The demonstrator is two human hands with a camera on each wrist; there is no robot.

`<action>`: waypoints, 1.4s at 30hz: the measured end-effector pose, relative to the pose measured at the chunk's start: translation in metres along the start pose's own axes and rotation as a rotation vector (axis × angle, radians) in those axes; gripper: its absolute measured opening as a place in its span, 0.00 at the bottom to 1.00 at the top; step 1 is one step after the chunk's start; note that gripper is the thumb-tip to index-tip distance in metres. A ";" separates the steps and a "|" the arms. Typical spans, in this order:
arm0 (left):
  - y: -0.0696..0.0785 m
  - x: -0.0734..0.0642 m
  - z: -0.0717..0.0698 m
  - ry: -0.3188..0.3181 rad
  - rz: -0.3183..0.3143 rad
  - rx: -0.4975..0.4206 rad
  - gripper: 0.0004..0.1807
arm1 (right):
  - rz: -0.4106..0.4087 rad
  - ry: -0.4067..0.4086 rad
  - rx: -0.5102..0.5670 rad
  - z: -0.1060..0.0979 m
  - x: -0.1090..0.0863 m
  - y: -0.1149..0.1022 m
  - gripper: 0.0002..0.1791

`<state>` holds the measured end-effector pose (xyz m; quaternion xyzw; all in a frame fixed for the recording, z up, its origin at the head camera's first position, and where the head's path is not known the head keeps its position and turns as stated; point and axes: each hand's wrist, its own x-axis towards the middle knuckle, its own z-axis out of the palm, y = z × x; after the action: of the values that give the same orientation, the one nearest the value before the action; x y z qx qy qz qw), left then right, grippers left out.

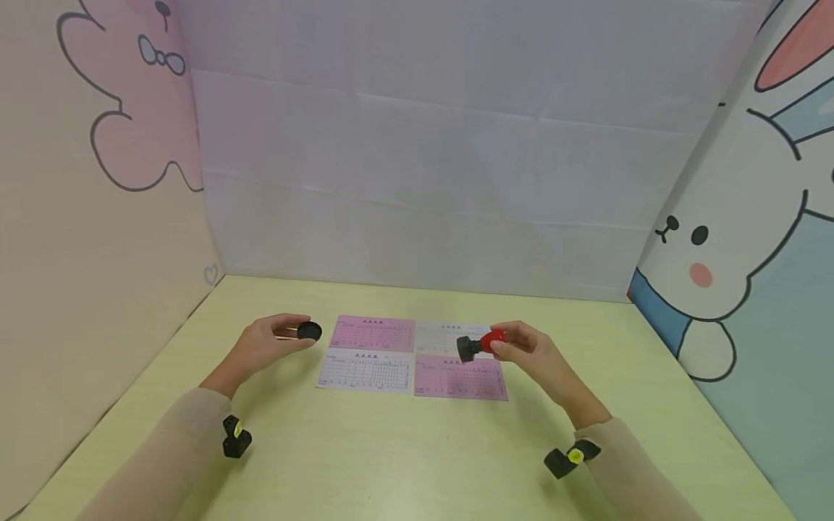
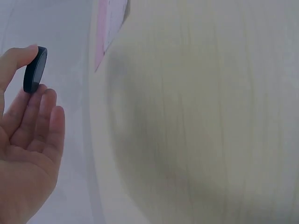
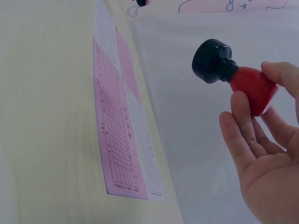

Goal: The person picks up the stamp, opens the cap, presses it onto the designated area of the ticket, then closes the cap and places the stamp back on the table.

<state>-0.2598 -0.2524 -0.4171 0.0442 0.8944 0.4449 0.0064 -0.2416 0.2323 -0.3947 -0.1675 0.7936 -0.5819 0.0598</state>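
Note:
My right hand (image 1: 529, 356) grips a stamp (image 3: 254, 86) by its red handle. The stamp's black round head points left, raised above the printed forms. In my left hand (image 1: 272, 339) a round black cap (image 2: 35, 70) is pinched between thumb and fingertips, held up to the left of the forms. Four sheets lie edge to edge in a block: a pink form (image 1: 371, 334) at back left, a white form (image 1: 368, 370) at front left, a pink form (image 1: 459, 380) at front right, and a white form (image 1: 436, 336) at back right, partly behind the stamp.
The pale yellow table (image 1: 391, 456) carries the forms near its back. A white cloth wall (image 1: 423, 159) stands behind it. Side walls with cartoon prints rise at left and right. Each wrist wears a small black camera.

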 end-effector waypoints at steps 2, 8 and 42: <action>-0.005 0.001 -0.002 -0.015 -0.001 0.041 0.36 | 0.002 -0.004 -0.006 0.000 0.000 0.000 0.24; -0.021 0.002 -0.009 -0.095 -0.020 0.114 0.37 | 0.018 -0.009 -0.018 0.000 -0.001 0.001 0.25; -0.036 0.002 -0.020 -0.174 -0.002 0.258 0.36 | -0.055 0.070 -0.098 0.008 0.005 -0.001 0.25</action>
<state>-0.2659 -0.2894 -0.4334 0.0823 0.9402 0.3210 0.0784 -0.2437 0.2231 -0.3961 -0.1713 0.8179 -0.5492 0.0077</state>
